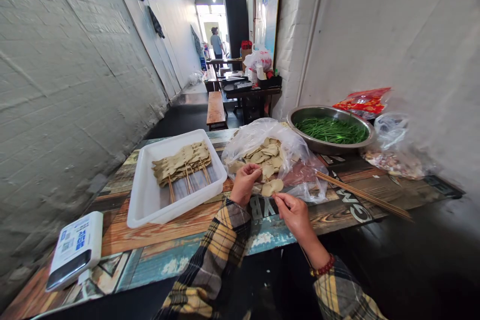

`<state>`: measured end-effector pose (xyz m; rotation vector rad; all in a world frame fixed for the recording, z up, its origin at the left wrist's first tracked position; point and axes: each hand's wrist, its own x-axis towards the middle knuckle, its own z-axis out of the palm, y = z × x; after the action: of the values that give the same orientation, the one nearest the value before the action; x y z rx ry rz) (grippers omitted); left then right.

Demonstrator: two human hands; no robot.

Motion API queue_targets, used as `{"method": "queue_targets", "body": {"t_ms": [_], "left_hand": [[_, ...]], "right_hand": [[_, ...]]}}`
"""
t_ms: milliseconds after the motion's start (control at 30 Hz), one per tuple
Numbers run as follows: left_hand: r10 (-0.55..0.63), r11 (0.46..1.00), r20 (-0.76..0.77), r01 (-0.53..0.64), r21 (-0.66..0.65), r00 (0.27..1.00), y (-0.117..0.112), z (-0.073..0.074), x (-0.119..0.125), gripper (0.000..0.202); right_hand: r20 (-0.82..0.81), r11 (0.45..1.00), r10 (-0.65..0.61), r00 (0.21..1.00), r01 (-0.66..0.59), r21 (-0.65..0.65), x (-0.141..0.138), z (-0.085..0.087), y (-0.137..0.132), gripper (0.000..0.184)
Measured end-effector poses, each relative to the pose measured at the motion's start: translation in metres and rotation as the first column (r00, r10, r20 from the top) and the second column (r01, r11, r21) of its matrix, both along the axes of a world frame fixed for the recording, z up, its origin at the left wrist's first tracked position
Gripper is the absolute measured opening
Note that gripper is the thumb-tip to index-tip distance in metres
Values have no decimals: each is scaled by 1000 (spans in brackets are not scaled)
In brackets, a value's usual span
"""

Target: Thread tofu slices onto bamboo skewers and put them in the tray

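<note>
My right hand is closed in a pinch on a thin skewer, mostly hidden by the fingers. Pale round slices sit at its tip, just beyond the fingertips. To the left, my left hand has thumb and fingers pressed together by the opening of a clear plastic bag. Whatever it pinches is hard to make out. A heap of similar flat slices fills the bag. Loaded skewers lie side by side in a white plastic tray left of my hands.
Bare sticks lie at the right of the wood-patterned table. Behind them stand a metal basin of green stalks, a red packet and a clear bag. A white payment device sits front left. A person stands far back.
</note>
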<state>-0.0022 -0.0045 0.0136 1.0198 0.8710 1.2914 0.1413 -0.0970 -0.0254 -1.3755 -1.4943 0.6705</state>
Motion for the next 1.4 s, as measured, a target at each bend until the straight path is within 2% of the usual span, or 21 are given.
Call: {"method": "queue_targets", "body": {"t_ms": [233,433,600,733,933,1133,1233,1400], "left_hand": [[28,999,-34,-27,27,999,1,-1,1,24],[98,990,-189,-76,120,977,1,0,1,13],[67,990,-235,-35,136,970,-3,5,4,11],[-42,996,-191,56,67,981,-5,5,5,19],[-118,989,-2,117,-95,993,-6,5,5,41],[-247,958,70,254,-131,966,-7,0,8,40],[-218,964,72,227,-142,973,-7,1,8,38],[-90,990,32,93,-109,995,-5,5,2,39]], "right_hand": [[-7,1000,-7,1000,7,-7,0,0,0,37],[9,1000,-15,1000,15,-9,-1,3,0,37],[-6,1000,-26,1000,26,-7,-1,7,-1,37],[-57,999,-25,998,23,-32,0,8,-1,37],[-164,999,-7,986,0,-43,1,6,-1,37],[-151,999,6,989,-12,-43,0,9,-2,36],[-128,999,16,992,-22,-45,0,7,-1,36],[-46,999,35,998,-37,-32,0,5,0,35]]}}
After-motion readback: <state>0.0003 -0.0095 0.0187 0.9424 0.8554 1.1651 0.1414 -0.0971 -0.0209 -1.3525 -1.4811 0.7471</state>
